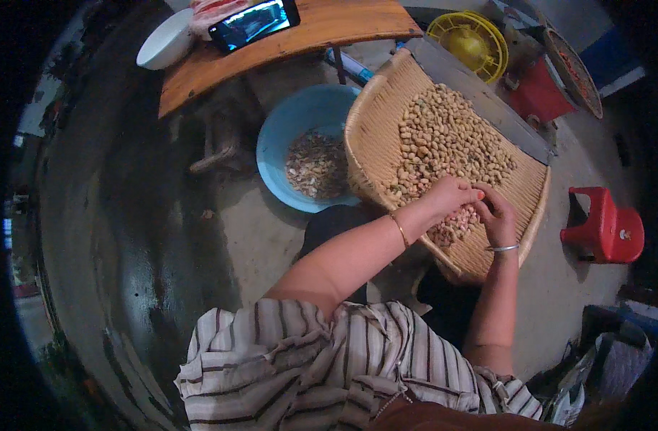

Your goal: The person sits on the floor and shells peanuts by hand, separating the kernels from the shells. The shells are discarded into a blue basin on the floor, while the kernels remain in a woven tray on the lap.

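My left hand (454,197) and my right hand (495,209) meet fingertip to fingertip over the near part of a woven winnowing basket (372,134). Whatever lies between the fingertips is too small to make out. Unshelled peanuts (453,132) are heaped across the basket's middle and far side. Beneath my hands lies a smaller pile of pinkish shelled peanuts (450,229), partly covered by the left hand. A blue plastic basin (275,156) stands on the floor to the left of the basket, with broken peanut shells (315,167) at its bottom.
A wooden table (329,24) at the top bears a phone (253,24) with a lit screen and a white bowl (166,40). A red plastic stool (604,226) stands at the right. Yellow plastic ware (469,43) and a red container (542,91) are beyond the basket.
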{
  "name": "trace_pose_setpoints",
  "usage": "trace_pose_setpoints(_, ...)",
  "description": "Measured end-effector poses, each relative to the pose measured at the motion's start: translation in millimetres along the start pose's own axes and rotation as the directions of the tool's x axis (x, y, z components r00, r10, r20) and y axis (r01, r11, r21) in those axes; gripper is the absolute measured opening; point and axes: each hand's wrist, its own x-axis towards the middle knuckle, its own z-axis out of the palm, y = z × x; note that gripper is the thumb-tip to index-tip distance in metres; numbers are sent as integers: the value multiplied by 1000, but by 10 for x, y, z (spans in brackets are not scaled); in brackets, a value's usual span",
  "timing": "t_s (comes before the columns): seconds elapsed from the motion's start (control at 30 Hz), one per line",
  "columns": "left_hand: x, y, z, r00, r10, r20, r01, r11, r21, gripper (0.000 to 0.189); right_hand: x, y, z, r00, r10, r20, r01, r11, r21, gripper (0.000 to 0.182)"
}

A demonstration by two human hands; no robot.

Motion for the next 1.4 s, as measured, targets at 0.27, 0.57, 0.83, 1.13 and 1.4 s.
trace_pose_setpoints(0.27, -43, -31, -8, 1000, 24, -7, -25, 928, -371, 9, 43, 126, 22, 999, 10, 36, -20, 953, 304, 26)
trace_pose_setpoints(0.57, -118, 12, 201, 961, 276, -26, -268, 947, 177, 16, -4, 126, 18, 989, -11, 148, -70, 845, 530, 37)
trace_pose_setpoints(0.83, -150, -32, 164, 889, 457, -17, -425, 840, 338, 14, -81, 27, 74, 994, -4, 106, -59, 812, 581, 34)
trace_pose_setpoints(1.13, -257, 93, 186, 785, 564, 257, -532, 400, 746, 14, -135, 45, 18, 984, 6, 180, -147, 605, 783, 34)
trace_pose_setpoints(1.4, -253, 60, 179, 746, 627, 222, -597, 484, 640, 16, -169, -99, 168, 989, 109, 100, -137, 429, 893, 29)
